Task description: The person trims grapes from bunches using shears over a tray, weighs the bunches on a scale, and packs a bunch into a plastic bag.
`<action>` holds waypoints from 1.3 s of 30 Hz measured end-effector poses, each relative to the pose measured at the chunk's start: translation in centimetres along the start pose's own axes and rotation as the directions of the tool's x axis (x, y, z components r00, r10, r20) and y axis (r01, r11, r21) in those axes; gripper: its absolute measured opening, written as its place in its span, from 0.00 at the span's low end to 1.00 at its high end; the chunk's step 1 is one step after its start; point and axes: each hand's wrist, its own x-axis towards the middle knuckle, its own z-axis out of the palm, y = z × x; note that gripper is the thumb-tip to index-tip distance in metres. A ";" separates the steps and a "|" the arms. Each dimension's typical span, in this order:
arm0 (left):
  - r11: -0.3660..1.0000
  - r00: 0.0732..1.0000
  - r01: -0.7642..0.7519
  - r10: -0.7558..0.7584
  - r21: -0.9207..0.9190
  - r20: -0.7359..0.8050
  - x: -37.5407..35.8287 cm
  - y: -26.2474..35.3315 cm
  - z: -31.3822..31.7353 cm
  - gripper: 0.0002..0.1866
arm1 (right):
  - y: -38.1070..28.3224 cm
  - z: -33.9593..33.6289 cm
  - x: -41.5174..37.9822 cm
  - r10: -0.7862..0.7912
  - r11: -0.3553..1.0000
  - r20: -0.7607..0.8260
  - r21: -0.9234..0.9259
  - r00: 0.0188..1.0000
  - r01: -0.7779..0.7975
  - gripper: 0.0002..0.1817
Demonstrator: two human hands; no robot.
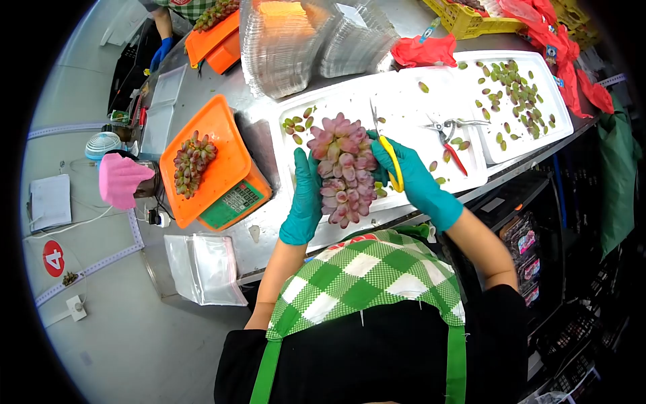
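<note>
A large bunch of pinkish grapes is held up over the near edge of a white tray. My left hand, in a teal glove, supports the bunch from its left side. On its right side my right hand, also gloved, holds yellow-handled scissors, whose blades point away from me, up past the bunch. Red-handled pruning shears lie in the tray to the right, with a few loose grapes near the bunch.
An orange scale with a smaller bunch stands left. Stacked clear containers rise behind the tray. Many loose grapes lie in a second white tray at right. Clear bags hang over the near-left edge. Another person's blue-gloved hand is at upper left.
</note>
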 end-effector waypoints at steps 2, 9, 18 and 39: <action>0.992 0.998 -0.068 0.067 0.108 0.010 -0.1 1.0 0.5 0.39 | 0.1 0.1 0.0 0.018 1.000 -0.018 0.013 1.000 -0.018 0.25; 0.951 0.978 -0.200 0.209 0.235 -0.013 -1.2 2.2 0.8 0.35 | -0.7 1.8 -0.3 0.083 0.892 -0.035 0.449 0.996 -0.059 0.19; 0.774 0.982 -0.080 0.171 -0.629 0.085 -1.7 -5.0 -5.4 0.27 | -2.5 3.5 -1.2 -0.145 0.962 0.117 -0.216 0.982 0.167 0.22; 0.884 0.949 -0.223 0.294 -0.411 0.117 -1.7 -1.2 -4.1 0.30 | -11.4 4.8 -5.9 0.182 -0.576 0.631 -0.554 0.754 0.602 0.09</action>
